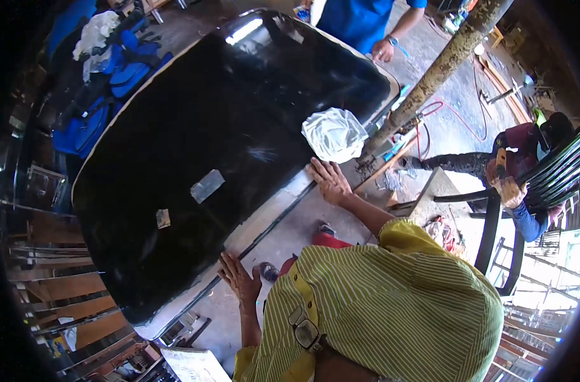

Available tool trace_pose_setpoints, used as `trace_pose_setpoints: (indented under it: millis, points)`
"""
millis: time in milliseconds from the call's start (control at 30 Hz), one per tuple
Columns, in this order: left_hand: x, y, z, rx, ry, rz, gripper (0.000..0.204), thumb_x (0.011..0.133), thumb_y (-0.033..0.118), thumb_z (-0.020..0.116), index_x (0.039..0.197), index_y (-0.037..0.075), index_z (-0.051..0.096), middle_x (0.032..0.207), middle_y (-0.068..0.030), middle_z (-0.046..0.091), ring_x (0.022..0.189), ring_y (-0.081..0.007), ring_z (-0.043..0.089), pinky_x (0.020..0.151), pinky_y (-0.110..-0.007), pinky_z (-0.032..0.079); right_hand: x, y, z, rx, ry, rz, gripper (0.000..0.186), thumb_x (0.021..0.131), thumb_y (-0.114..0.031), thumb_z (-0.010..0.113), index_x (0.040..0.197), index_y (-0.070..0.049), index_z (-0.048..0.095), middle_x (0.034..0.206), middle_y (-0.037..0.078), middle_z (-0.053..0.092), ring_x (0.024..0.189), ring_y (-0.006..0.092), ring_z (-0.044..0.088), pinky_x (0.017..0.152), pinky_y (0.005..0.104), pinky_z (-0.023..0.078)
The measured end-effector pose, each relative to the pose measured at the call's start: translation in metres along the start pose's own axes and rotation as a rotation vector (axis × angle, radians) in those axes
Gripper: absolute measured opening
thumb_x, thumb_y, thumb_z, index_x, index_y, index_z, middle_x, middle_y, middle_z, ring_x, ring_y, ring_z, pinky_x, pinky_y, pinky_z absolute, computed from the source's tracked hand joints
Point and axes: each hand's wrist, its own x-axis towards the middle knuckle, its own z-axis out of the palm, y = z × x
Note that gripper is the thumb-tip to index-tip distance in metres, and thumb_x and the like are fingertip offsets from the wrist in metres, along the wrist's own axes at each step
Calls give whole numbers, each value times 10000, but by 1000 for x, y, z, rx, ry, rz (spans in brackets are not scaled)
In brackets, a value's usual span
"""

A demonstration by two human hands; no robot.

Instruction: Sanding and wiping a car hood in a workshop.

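A large glossy black panel [162,134] with rounded corners and a pale edge strip [264,223] lies in front of me. My left hand [240,279] rests at the near edge of the strip, fingers stretched out and holding nothing. Farther right along the same edge, my right hand [330,182] lies with its fingers flat on the strip, also without anything in it. Just beyond the right fingertips sits a crumpled bundle of clear-white plastic film [334,135]. Two small greyish patches, a larger one [207,186] and a smaller one [163,219], lie on the black surface.
A person in blue [353,22] stands at the far edge, a hand [383,49] by the panel. At right, another person's hand [509,191] is by an orange-handled tool [501,163]. A rough post [436,76] rises beside the panel; a red hose [459,114] lies on the floor.
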Motion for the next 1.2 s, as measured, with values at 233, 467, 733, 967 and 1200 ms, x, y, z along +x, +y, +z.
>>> trace_pose_setpoints:
  millis: [233, 467, 733, 967, 1200]
  points:
    - [19, 53, 9, 34, 14, -99, 796, 680, 206, 605, 1305, -24, 169, 1378, -205, 95, 1279, -349, 77, 1006, -502, 70, -3, -7, 4, 205, -58, -16, 728, 634, -91, 524, 1298, -30, 231, 1367, 142, 163, 1265, 311, 167, 1022, 448, 151]
    - [87, 150, 41, -57, -72, 221, 763, 666, 200, 610, 1286, -10, 218, 1366, -190, 144, 1270, -353, 106, 1009, -497, 93, -6, 4, -2, 186, -77, -104, 704, 672, -97, 540, 1302, -55, 229, 1371, 113, 159, 1269, 295, 151, 1017, 471, 156]
    - [78, 136, 38, 17, -59, 161, 722, 667, 162, 602, 1286, 28, 254, 1362, -148, 187, 1259, -344, 153, 994, -517, 121, -6, 8, 5, 117, -53, 165, 668, 676, -97, 513, 1294, -62, 263, 1365, 103, 182, 1249, 289, 202, 1009, 498, 127]
    - [51, 87, 26, 124, 22, 0, 721, 680, 111, 581, 1310, 56, 233, 1368, -162, 181, 1265, -342, 152, 1008, -480, 113, -1, -17, -7, 322, -113, -196, 641, 692, -193, 572, 1276, -121, 318, 1344, 156, 210, 1269, 301, 159, 998, 515, 138]
    - [48, 69, 22, 60, -41, -35, 745, 703, 200, 594, 1315, 35, 202, 1376, -192, 120, 1274, -363, 87, 993, -527, 64, 38, 68, -4, 88, 181, 251, 631, 681, -351, 635, 1229, -149, 396, 1280, 161, 304, 1204, 350, 252, 972, 489, 207]
